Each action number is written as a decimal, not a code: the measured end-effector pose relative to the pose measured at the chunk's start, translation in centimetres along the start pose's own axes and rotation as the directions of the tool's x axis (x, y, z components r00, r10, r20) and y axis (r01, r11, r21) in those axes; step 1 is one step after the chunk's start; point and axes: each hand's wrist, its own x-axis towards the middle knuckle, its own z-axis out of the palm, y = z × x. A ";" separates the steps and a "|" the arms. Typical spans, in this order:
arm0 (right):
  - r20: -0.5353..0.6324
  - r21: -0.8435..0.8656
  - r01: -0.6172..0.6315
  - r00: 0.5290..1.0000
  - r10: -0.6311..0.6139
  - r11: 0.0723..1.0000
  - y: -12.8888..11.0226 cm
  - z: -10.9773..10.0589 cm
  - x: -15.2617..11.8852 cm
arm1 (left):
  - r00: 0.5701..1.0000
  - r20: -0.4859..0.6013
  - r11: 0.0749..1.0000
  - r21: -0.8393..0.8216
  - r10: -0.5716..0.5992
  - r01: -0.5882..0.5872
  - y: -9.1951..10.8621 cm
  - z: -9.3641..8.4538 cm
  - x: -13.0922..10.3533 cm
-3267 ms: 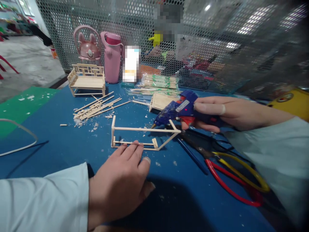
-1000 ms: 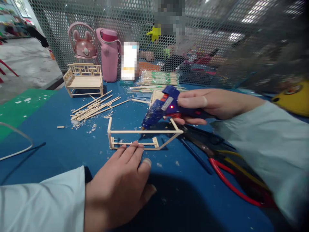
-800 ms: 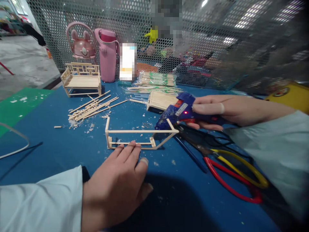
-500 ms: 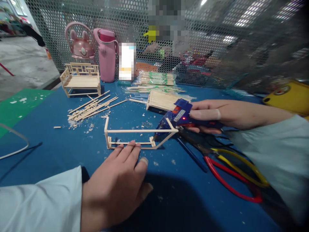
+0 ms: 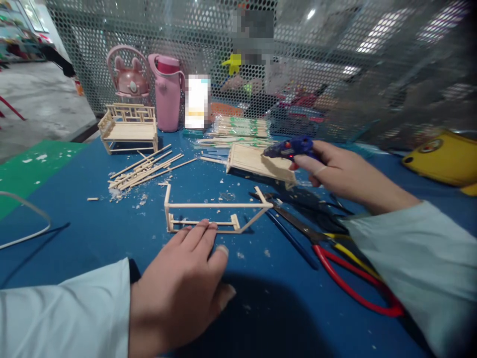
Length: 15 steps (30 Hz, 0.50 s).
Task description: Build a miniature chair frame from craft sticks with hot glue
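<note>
A small frame of glued wooden sticks (image 5: 219, 205) stands on the blue tabletop, with a short crossbar assembly inside its lower edge. My left hand (image 5: 182, 278) lies palm down in front of it, fingers stretched out, and the fingertips rest on the lower sticks. In my right hand (image 5: 331, 166), held up on the right, is a blue hot glue gun (image 5: 294, 146) with a lit red light. Its nozzle points left, over a flat panel of wooden sticks (image 5: 257, 161) farther back.
Red-handled scissors (image 5: 324, 253), yellow-handled pliers (image 5: 350, 253) and a blue pen (image 5: 290, 238) lie right of the frame. Loose sticks (image 5: 149, 169), a miniature wooden bench (image 5: 130, 130), a pink bottle (image 5: 167, 99) and bagged sticks (image 5: 240, 127) are behind, before a perforated metal screen (image 5: 119, 25).
My right hand has lifted the glue gun up and back, away from the frame's right end to above the flat panel. My left hand stays on the frame.
</note>
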 end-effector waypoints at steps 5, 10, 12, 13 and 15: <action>-0.084 -0.240 0.037 0.995 -0.059 0.970 0.5 1.6 -0.1 | 1.000 0.000 1.000 -0.018 0.000 0.000 0.0 -0.1 -0.1; -0.071 -0.367 0.100 0.988 -0.136 0.925 0.7 2.2 -0.4 | 1.000 -0.007 1.000 -0.012 0.003 -0.004 -0.1 0.0 -0.1; -0.022 -0.414 0.132 0.988 -0.155 0.901 0.8 2.6 -0.3 | 1.000 -0.011 1.000 -0.011 0.004 -0.004 -0.1 0.0 0.0; 0.004 -0.429 0.151 0.986 -0.165 0.890 0.8 2.9 -0.3 | 1.000 -0.014 1.000 -0.009 0.002 -0.002 -0.1 0.0 0.0; 0.043 -0.452 0.181 0.982 -0.182 0.874 0.9 3.2 -0.3 | 1.000 -0.016 1.000 -0.006 0.000 0.000 -0.2 0.0 0.1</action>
